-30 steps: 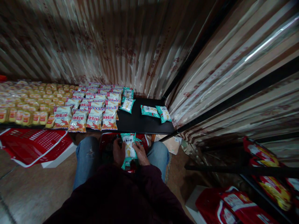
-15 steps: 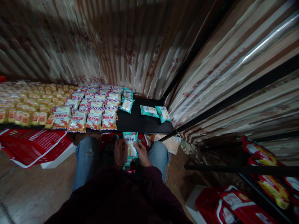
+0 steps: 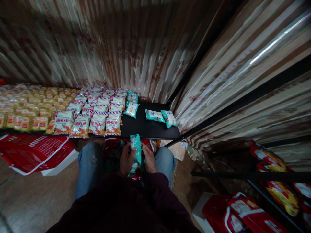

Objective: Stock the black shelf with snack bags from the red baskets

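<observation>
My left hand (image 3: 126, 160) grips a teal-and-white snack packet (image 3: 136, 148), which is turned partly edge-on above a red basket (image 3: 146, 141) between my knees. Beside the packet's right side is my right hand (image 3: 149, 158), its fingers apart and the packet not clearly within them. More teal packets show below, inside the basket. On the black shelf (image 3: 143, 128) in front, one teal packet (image 3: 131, 109) leans next to rows of white-and-orange packets (image 3: 97, 123). Two others, a flat one (image 3: 155, 116) and a tilted one (image 3: 169, 118), lie touching near the shelf's right end.
Many small yellow packaged cakes (image 3: 21, 123) fill the shelf's left part. A red basket (image 3: 36, 152) is on the floor at left. Black rack bars (image 3: 218, 119) cross the right side, above red bags (image 3: 250, 210). A striped curtain (image 3: 136, 38) hangs behind.
The packet between my hands has turned from facing me to partly edge-on. My right hand has loosened and shifted slightly away from it. The shelf's packets have not moved.
</observation>
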Available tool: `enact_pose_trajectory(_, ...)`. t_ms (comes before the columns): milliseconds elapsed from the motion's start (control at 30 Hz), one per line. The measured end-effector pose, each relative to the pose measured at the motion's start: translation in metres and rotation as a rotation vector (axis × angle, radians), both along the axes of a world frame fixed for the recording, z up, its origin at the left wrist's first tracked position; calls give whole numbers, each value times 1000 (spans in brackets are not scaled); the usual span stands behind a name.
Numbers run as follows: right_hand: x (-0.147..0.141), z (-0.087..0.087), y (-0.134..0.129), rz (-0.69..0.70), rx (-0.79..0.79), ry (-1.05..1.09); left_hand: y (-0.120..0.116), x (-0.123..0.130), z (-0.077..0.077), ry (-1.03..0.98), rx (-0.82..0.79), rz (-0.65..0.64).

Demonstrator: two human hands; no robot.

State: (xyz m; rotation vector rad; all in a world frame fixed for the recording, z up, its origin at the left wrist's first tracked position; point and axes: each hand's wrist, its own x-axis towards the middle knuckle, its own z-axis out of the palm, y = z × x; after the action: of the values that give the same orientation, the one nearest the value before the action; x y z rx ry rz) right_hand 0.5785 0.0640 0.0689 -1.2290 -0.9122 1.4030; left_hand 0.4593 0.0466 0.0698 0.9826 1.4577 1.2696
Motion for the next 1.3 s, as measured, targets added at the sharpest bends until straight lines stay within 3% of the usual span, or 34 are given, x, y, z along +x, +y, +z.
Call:
enact_pose_trajectory(233,0,1,1,-41,83,-128,-2,0,16,-233,-120,-73)
enact_pose_trajectory(367,-2,-1,1,-60,69,-147,-2,0,14,-443,-151,-80)
enact_pose_trajectory(633,-6,-7,2,-81,133,-252,1,-7,15,-621,-239,-154)
enact_pose_trajectory(833,-7,-11,1,-71,117,-244,-2,-18,11,-644,-300,-171)
enact_pose_trajectory(1000,-8,-17,3,-189,39,-239,-3,-19,3,-715,-305,-142)
enact_pose_trajectory(1200,-6,-14,2,-39,-25,-325,-3,-18,3,-760,-308,-129)
enact_pose_trajectory(1300,-8,-11,2,-47,-8,-416,-3,-18,4,-776,-312,-136)
